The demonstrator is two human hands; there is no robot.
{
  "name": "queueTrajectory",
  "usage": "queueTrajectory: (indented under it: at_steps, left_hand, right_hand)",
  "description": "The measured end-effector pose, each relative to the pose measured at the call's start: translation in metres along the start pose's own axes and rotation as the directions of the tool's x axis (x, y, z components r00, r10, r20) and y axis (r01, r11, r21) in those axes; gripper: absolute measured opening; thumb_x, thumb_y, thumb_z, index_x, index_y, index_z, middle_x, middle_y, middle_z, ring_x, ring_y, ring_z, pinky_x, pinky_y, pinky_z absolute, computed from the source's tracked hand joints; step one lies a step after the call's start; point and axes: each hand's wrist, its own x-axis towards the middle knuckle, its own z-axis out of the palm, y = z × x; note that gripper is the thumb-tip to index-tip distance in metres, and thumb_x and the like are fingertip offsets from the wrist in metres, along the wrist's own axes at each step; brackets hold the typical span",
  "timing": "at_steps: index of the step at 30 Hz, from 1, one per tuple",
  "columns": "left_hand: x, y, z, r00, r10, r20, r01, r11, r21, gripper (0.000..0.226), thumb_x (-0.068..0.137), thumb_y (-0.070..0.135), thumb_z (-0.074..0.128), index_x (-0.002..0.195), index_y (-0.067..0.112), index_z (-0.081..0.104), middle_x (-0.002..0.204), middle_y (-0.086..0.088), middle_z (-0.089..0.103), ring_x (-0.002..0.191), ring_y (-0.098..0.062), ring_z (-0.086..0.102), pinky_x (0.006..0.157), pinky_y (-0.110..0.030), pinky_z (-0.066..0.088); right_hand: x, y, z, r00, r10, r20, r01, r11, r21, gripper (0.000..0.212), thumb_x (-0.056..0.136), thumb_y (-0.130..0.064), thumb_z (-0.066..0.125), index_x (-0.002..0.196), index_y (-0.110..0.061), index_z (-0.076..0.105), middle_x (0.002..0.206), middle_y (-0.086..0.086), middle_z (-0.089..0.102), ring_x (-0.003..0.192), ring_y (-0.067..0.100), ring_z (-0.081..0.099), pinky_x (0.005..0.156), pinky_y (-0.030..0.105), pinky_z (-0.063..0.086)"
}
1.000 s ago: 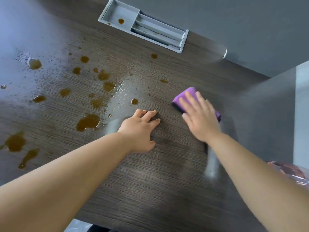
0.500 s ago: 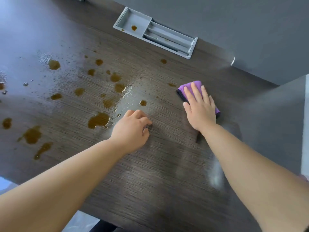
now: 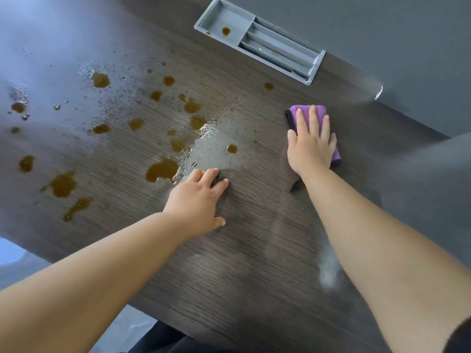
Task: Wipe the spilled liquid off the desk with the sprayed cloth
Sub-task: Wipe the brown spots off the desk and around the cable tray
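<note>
Folded purple cloth (image 3: 298,112) flat on table (image 3: 254,276), far right, apart from most brown drops (image 3: 161,170). Pressed under right hand (image 3: 309,149), fingers (image 3: 312,118) straight, spread, not gripping. Left hand (image 3: 196,202) braced on table, loosely bent, empty. Likely soft, light, damp: press flat through the palm.
</note>
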Motion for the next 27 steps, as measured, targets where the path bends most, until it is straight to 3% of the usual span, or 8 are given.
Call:
queueTrajectory:
  at_steps: [3,7,9,13,15,18,22,27]
  left_hand:
    - [0.002,0.003,-0.001,1.0,-0.003,0.011,0.002,1.0,0.019,0.087,0.081,0.064,0.052,0.148,0.028,0.011,0.151,-0.001,0.011,0.134,-0.025,0.018,0.103,-0.035,0.04]
    - [0.002,0.002,-0.001,1.0,0.003,0.02,-0.003,1.0,0.015,0.088,0.082,0.063,0.051,0.149,0.027,0.008,0.154,-0.001,0.007,0.136,-0.026,0.014,0.107,-0.034,0.036]
    - [0.001,0.001,-0.001,1.0,0.005,0.027,-0.005,1.0,0.013,0.088,0.083,0.063,0.05,0.15,0.027,0.005,0.155,-0.001,0.004,0.137,-0.026,0.012,0.108,-0.034,0.034]
    - [0.002,0.005,-0.004,0.999,0.005,0.046,-0.007,0.999,0.039,0.087,0.085,0.061,0.05,0.15,0.025,0.004,0.155,-0.003,0.002,0.137,-0.027,0.012,0.105,-0.033,0.034]
    - [0.002,0.007,-0.005,0.998,-0.004,0.056,0.002,0.999,0.041,0.087,0.085,0.06,0.051,0.15,0.024,0.005,0.155,-0.004,0.003,0.137,-0.027,0.012,0.102,-0.033,0.037]
    - [0.002,0.007,-0.006,0.998,-0.008,0.057,0.006,0.999,0.034,0.087,0.085,0.059,0.052,0.15,0.024,0.006,0.155,-0.003,0.003,0.137,-0.027,0.012,0.104,-0.034,0.035]
    - [0.0,0.003,-0.003,0.999,0.0,0.043,0.001,1.0,-0.004,0.087,0.085,0.06,0.052,0.15,0.026,0.004,0.156,-0.001,0.002,0.139,-0.026,0.01,0.106,-0.033,0.033]
    - [-0.004,-0.004,-0.001,1.0,0.002,-0.027,-0.004,0.996,-0.084,0.083,0.081,0.061,0.056,0.148,0.032,0.015,0.152,0.004,0.013,0.137,-0.021,0.015,0.099,-0.033,0.04]
  right_hand:
    - [-0.012,-0.037,0.007,0.999,0.048,-0.002,-0.048,0.998,0.03,0.056,0.102,-0.044,0.019,0.153,-0.029,0.0,0.161,0.0,-0.008,0.146,0.03,-0.007,0.116,0.052,0.005]
    - [-0.069,-0.008,0.022,0.86,-0.509,-0.024,0.507,0.86,-0.059,0.054,0.098,-0.043,0.027,0.149,-0.025,0.029,0.157,0.004,0.023,0.143,0.034,0.021,0.11,0.053,0.025]
    - [-0.058,0.021,0.017,0.793,-0.61,0.006,0.608,0.789,-0.088,0.053,0.096,-0.042,0.032,0.145,-0.025,0.036,0.154,0.003,0.032,0.14,0.034,0.029,0.106,0.054,0.031]
    - [-0.002,0.015,0.002,0.99,-0.134,-0.034,0.133,0.991,-0.022,0.052,0.102,-0.041,0.025,0.152,-0.03,0.014,0.161,-0.002,0.004,0.147,0.028,0.003,0.116,0.052,0.013]
    - [0.005,-0.021,0.001,0.996,0.076,-0.048,-0.074,0.997,0.037,0.054,0.102,-0.042,0.021,0.153,-0.031,0.006,0.161,-0.003,-0.004,0.147,0.028,-0.004,0.116,0.052,0.007]
    - [-0.029,-0.05,0.015,0.98,-0.194,-0.044,0.195,0.981,0.018,0.054,0.101,-0.042,0.023,0.152,-0.03,0.013,0.161,-0.001,0.004,0.146,0.031,0.002,0.114,0.053,0.011]
    - [-0.059,-0.003,0.02,0.749,-0.663,0.02,0.662,0.745,-0.084,0.053,0.095,-0.041,0.03,0.145,-0.027,0.036,0.154,0.002,0.03,0.14,0.033,0.029,0.107,0.053,0.03]
    - [-0.018,-0.012,0.008,0.983,-0.18,-0.034,0.179,0.983,-0.037,0.053,0.102,-0.04,0.024,0.152,-0.029,0.012,0.161,-0.001,0.004,0.147,0.029,0.001,0.116,0.052,0.012]
